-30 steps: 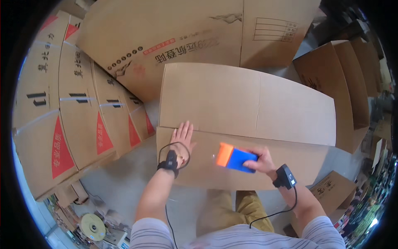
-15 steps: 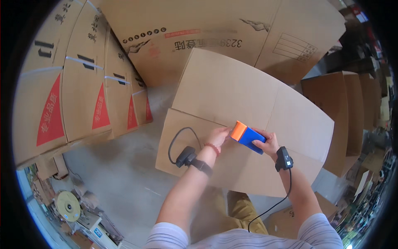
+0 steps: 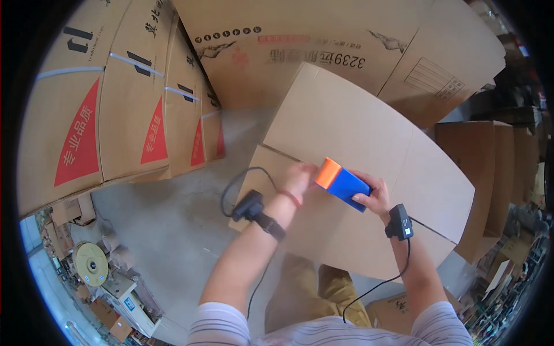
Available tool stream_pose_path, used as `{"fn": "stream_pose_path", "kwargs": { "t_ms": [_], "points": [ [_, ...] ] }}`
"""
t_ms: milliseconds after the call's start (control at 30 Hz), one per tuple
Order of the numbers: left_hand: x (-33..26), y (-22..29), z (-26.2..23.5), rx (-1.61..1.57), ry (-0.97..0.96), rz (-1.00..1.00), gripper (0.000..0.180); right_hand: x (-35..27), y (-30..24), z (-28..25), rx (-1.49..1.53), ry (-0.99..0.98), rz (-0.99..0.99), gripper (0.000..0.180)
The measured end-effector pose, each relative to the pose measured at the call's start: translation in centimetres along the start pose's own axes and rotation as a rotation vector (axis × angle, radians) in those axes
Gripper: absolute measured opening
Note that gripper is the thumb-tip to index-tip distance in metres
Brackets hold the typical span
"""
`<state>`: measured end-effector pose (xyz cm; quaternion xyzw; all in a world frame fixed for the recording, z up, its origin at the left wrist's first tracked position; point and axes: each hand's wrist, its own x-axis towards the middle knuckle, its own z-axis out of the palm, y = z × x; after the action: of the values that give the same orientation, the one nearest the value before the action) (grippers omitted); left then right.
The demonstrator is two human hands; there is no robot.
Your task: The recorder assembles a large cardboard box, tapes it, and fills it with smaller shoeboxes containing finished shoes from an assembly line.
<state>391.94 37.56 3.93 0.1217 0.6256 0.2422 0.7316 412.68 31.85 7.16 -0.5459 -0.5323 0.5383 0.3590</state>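
Note:
A blue and orange tape dispenser (image 3: 343, 183) rests on a flattened brown cardboard box (image 3: 358, 132) in front of me. My right hand (image 3: 374, 196) grips its blue body from the right. My left hand (image 3: 299, 177) lies on the cardboard with its fingers touching the orange end of the dispenser; whether it pinches anything there is hidden. Each wrist wears a small black device with a cable.
Stacked cartons with red triangles (image 3: 109, 109) stand to the left, and a large printed carton (image 3: 300, 52) leans behind. More folded cartons (image 3: 490, 167) stand on the right. Bare concrete floor (image 3: 173, 230) lies lower left, with a tape roll (image 3: 91, 264) and small items beside it.
My left hand has slid from the box's left flap over to the orange end of the dispenser. My head has swung, so the box sits more to the right.

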Motion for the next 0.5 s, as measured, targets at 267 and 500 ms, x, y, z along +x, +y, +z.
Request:
{"fn": "stream_pose_path", "kwargs": {
  "t_ms": [267, 500],
  "points": [
    [8.9, 7.3, -16.8, 0.378, 0.405, 0.638, 0.013, 3.1, -1.5, 1.2, -0.322, -0.109, 0.149, 0.044],
    [15.4, 2.2, -20.0, 0.699, 0.358, 0.446, 0.05, 3.9, -0.9, 4.5, -0.277, -0.034, 0.072, 0.043]
  ]
}}
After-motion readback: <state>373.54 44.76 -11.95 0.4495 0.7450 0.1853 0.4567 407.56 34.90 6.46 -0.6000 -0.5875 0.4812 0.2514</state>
